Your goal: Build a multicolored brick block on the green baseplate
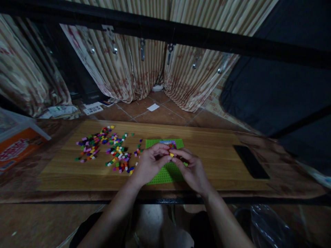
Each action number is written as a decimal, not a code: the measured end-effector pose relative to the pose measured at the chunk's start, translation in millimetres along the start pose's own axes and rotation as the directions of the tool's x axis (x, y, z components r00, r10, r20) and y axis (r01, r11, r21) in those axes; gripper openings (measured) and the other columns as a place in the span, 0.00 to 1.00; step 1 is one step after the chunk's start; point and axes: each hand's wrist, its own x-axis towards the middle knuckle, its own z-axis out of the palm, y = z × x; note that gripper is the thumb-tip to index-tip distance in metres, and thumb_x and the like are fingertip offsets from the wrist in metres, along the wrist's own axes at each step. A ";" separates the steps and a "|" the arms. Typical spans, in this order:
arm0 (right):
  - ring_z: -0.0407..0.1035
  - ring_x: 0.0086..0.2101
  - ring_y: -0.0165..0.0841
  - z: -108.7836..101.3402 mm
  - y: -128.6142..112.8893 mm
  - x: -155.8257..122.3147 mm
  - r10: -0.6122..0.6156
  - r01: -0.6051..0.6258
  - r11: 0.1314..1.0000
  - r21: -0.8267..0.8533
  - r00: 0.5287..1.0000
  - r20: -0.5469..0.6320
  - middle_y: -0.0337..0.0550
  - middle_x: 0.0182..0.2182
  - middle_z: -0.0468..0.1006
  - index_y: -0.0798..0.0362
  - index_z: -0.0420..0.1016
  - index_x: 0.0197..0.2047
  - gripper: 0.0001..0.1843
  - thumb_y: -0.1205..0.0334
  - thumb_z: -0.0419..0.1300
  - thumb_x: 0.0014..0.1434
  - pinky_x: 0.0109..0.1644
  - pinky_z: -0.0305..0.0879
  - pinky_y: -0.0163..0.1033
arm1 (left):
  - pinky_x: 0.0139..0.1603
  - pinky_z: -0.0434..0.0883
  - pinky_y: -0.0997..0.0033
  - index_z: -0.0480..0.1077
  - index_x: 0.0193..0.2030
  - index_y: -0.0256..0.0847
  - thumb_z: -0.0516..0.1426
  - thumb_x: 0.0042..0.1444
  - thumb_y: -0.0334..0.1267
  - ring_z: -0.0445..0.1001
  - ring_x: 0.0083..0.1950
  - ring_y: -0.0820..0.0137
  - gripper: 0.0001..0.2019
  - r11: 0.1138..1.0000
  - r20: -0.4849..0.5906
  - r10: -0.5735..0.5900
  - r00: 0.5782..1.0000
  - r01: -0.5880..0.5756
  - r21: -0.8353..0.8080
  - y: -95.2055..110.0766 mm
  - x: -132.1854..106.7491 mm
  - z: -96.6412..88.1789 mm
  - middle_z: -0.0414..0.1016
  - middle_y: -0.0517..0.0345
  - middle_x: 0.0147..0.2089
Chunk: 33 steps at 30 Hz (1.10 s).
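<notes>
Above a green studded baseplate, my left hand and my right hand meet at the fingertips. Between their thumbs and forefingers shows a small yellow toy brick, pinched from both sides. Just behind the fingers, pink, light-blue and red bricks are set on the baseplate's far part. My hands cover the middle of the plate. Left of it, many small coloured bricks lie scattered in a loose heap on the wooden board.
A wooden board lies on the cloth-covered table. On its right end rests a black phone-like slab. A clear tub with an orange label stands at far left. A dark bar with metal hooks crosses in front of striped curtains.
</notes>
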 end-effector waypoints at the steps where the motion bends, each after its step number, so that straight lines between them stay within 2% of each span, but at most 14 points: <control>1: 0.71 0.42 0.33 -0.4 -0.6 0.0 -0.012 0.012 1.000 -0.011 1.000 0.005 0.40 0.40 0.77 0.43 0.77 0.48 0.13 0.62 0.58 0.61 0.46 0.65 0.40 | 0.42 0.71 0.74 0.70 0.43 0.37 0.62 0.51 0.34 0.75 0.37 0.74 0.12 1.000 0.010 -0.008 1.000 0.008 -0.021 0.1 0.0 0.5 0.77 0.58 0.34; 6: 0.70 0.37 0.31 -2.2 -2.1 -1.0 -0.029 0.028 0.999 -0.044 0.999 -0.016 0.39 0.38 0.75 0.44 0.76 0.48 0.13 0.62 0.62 0.58 0.43 0.66 0.38 | 0.33 0.70 0.76 0.71 0.42 0.37 0.63 0.51 0.37 0.73 0.31 0.76 0.12 0.986 0.042 -0.064 0.997 0.070 -0.151 -0.2 2.0 4.6 0.76 0.58 0.33; 10: 0.69 0.32 0.29 -1.8 -2.5 -3.5 -0.051 0.045 0.997 -0.056 0.992 -0.117 0.37 0.34 0.75 0.45 0.76 0.46 0.12 0.63 0.63 0.56 0.37 0.65 0.35 | 0.31 0.69 0.76 0.71 0.40 0.36 0.63 0.51 0.38 0.71 0.27 0.77 0.11 0.962 0.063 -0.117 0.991 0.129 -0.240 -0.5 3.9 10.5 0.76 0.60 0.31; 15: 0.71 0.34 0.31 -3.3 -2.4 -6.1 -0.031 0.020 0.998 -0.060 0.984 -0.175 0.38 0.32 0.77 0.48 0.78 0.36 0.03 0.62 0.62 0.57 0.38 0.65 0.36 | 0.31 0.70 0.75 0.71 0.40 0.36 0.64 0.49 0.40 0.73 0.27 0.75 0.14 0.957 0.072 -0.175 0.982 0.187 -0.222 -1.6 3.9 16.4 0.76 0.59 0.30; 21: 0.71 0.33 0.30 -11.3 2.7 -5.3 0.046 -0.046 0.999 0.003 0.982 -0.182 0.38 0.31 0.78 0.49 0.78 0.35 0.03 0.62 0.62 0.57 0.38 0.65 0.36 | 0.32 0.71 0.74 0.72 0.39 0.36 0.62 0.51 0.40 0.74 0.28 0.75 0.11 0.969 0.090 -0.161 0.983 0.174 -0.172 -0.7 4.4 15.6 0.77 0.58 0.31; 24: 0.71 0.33 0.31 -23.6 9.7 -3.0 0.103 -0.098 0.995 0.032 0.959 -0.263 0.38 0.31 0.79 0.49 0.78 0.34 0.04 0.60 0.63 0.55 0.38 0.66 0.37 | 0.33 0.71 0.72 0.73 0.40 0.36 0.60 0.53 0.39 0.74 0.29 0.73 0.10 0.989 -0.007 -0.120 0.993 0.119 -0.090 -2.7 7.3 4.1 0.77 0.57 0.32; 26: 0.72 0.33 0.32 -30.7 15.3 -2.1 0.140 -0.136 0.990 0.036 0.945 -0.296 0.39 0.30 0.79 0.49 0.79 0.34 0.05 0.59 0.63 0.54 0.38 0.66 0.37 | 0.34 0.71 0.72 0.74 0.39 0.37 0.58 0.55 0.39 0.74 0.30 0.73 0.09 0.998 -0.134 -0.045 0.990 0.050 0.033 -5.1 9.1 -6.1 0.77 0.57 0.32; 28: 0.72 0.33 0.34 -33.4 20.2 -2.1 0.146 -0.152 0.988 0.001 0.950 -0.275 0.40 0.31 0.79 0.50 0.79 0.33 0.06 0.57 0.63 0.54 0.37 0.66 0.38 | 0.36 0.71 0.72 0.75 0.39 0.39 0.57 0.56 0.39 0.74 0.33 0.71 0.08 0.982 -0.209 0.040 0.977 0.001 0.191 -6.8 9.5 -13.6 0.77 0.58 0.33; 30: 0.72 0.34 0.34 -30.9 22.9 -2.4 0.116 -0.132 0.989 -0.062 0.970 -0.212 0.41 0.31 0.79 0.50 0.79 0.33 0.07 0.57 0.62 0.56 0.38 0.66 0.39 | 0.39 0.70 0.71 0.76 0.39 0.40 0.57 0.56 0.37 0.74 0.36 0.70 0.08 0.940 -0.204 0.109 0.973 -0.035 0.339 -6.8 8.2 -15.4 0.77 0.58 0.35; 33: 0.72 0.34 0.34 -23.0 22.4 -2.1 0.033 -0.051 0.985 -0.164 0.993 -0.114 0.41 0.32 0.78 0.49 0.78 0.34 0.07 0.58 0.59 0.59 0.40 0.66 0.39 | 0.43 0.69 0.70 0.76 0.38 0.42 0.56 0.57 0.34 0.74 0.40 0.70 0.07 0.846 -0.114 0.187 0.976 -0.101 0.524 -4.4 4.9 -8.1 0.76 0.58 0.38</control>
